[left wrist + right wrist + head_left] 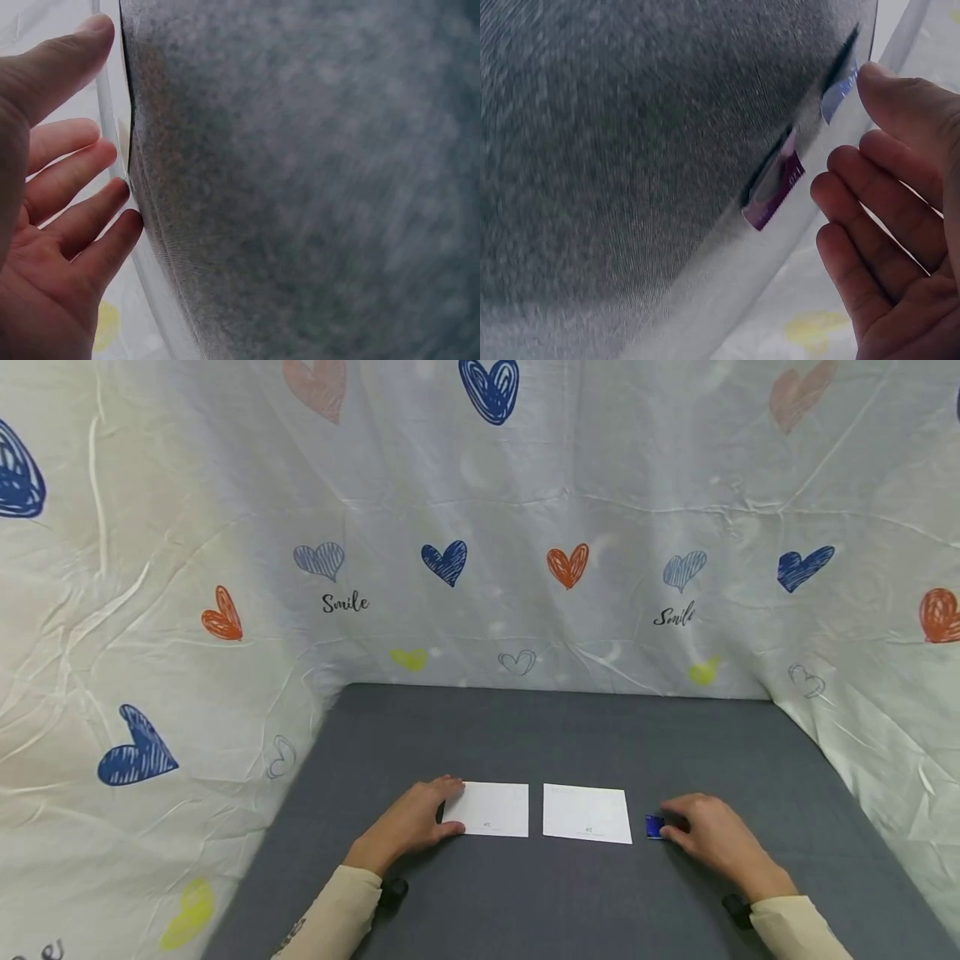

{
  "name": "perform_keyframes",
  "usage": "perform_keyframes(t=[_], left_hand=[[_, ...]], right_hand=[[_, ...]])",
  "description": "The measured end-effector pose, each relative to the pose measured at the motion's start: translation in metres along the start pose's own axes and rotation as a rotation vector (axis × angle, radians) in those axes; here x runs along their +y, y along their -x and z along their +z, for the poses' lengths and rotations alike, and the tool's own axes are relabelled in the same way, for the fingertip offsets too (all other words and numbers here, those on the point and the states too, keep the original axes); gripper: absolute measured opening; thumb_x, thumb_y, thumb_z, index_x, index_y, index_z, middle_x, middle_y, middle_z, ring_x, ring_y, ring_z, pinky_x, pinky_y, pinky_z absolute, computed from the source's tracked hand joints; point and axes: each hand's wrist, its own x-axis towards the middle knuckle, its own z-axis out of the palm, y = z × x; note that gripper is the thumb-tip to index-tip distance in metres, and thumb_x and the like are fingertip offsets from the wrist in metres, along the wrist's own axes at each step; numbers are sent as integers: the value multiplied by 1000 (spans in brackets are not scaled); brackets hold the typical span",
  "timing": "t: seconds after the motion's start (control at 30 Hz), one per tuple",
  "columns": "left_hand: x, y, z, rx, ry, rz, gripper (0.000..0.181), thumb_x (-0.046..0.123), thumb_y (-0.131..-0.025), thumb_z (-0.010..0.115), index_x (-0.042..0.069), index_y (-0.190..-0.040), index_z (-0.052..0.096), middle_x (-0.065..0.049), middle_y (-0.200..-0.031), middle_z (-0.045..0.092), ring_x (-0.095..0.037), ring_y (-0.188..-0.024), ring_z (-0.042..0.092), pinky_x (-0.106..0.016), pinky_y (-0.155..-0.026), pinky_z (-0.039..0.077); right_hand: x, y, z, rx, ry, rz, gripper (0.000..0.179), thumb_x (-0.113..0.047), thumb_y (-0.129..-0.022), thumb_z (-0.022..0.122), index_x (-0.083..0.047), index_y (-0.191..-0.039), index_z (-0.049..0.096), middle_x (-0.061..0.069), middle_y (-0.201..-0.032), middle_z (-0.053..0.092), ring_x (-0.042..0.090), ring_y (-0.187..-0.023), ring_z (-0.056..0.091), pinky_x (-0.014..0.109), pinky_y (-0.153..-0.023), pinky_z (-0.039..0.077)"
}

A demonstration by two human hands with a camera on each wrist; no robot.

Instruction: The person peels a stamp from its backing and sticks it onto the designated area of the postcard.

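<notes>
My left hand (411, 823) lies at the left edge of a white card (491, 803), with thumb and fingertips spread at its two left corners. Seen from the left wrist, the fingers of the left hand (64, 232) are loosely extended. To the right lies a second white card (587, 810). Beyond it my right hand (712, 837) has its thumb and index finger right at a small blue packet (654, 827). The right wrist view shows that blue packet (838, 96) by the thumb tip, plus a small purple packet (778, 191) hidden from the head view. The right fingers are relaxed.
A dark grey cloth (555, 743) covers the table. Behind it and along both sides hangs a white curtain (480, 477) printed with hearts. The two cards lie side by side with a narrow gap between them.
</notes>
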Motion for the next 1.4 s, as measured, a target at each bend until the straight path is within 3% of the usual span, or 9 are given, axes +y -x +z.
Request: perform_keyframes(t=[0.57,0.7,0.87,1.03,1.4], left_hand=[[5,2,5,-20,-19,-79,64,29,-93,90,5,-148,67,-12,-158,63,-38,-151,55,-59,-122,44],[6,3,4,-20,-18,-80,64,29,-93,90,5,-148,67,-12,-158,62,-38,-151,54,-60,-122,43],[7,2,5,-24,-10,-86,64,27,-93,90,3,-147,67,-13,-159,62,-39,-151,53,-60,-122,43],[7,3,5,-24,0,-89,64,27,-94,89,4,-149,67,-12,-159,62,-37,-153,52,-59,-123,43],[8,5,4,-21,23,-85,62,25,-94,89,2,-147,67,-13,-159,62,-37,-154,51,-60,-124,41]], right_hand=[[-5,-7,9,15,7,-35,26,-9,-84,93,-5,-107,84,8,-104,82,31,-98,78,52,-89,62],[-7,-10,7,-23,-15,-12,23,-8,-84,93,-6,-105,84,4,-100,81,22,-90,75,47,-83,62],[-9,-13,7,-41,-45,32,17,-6,-84,92,-9,-98,83,-4,-87,72,8,-76,60,36,-69,55],[-9,-13,6,-25,-65,21,10,-2,-89,85,-11,-93,83,-5,-85,71,6,-75,58,33,-68,53],[-7,-19,-24,-98,-176,51,7,-5,-96,80,-10,-98,84,-3,-89,78,4,-74,63,28,-65,55]])
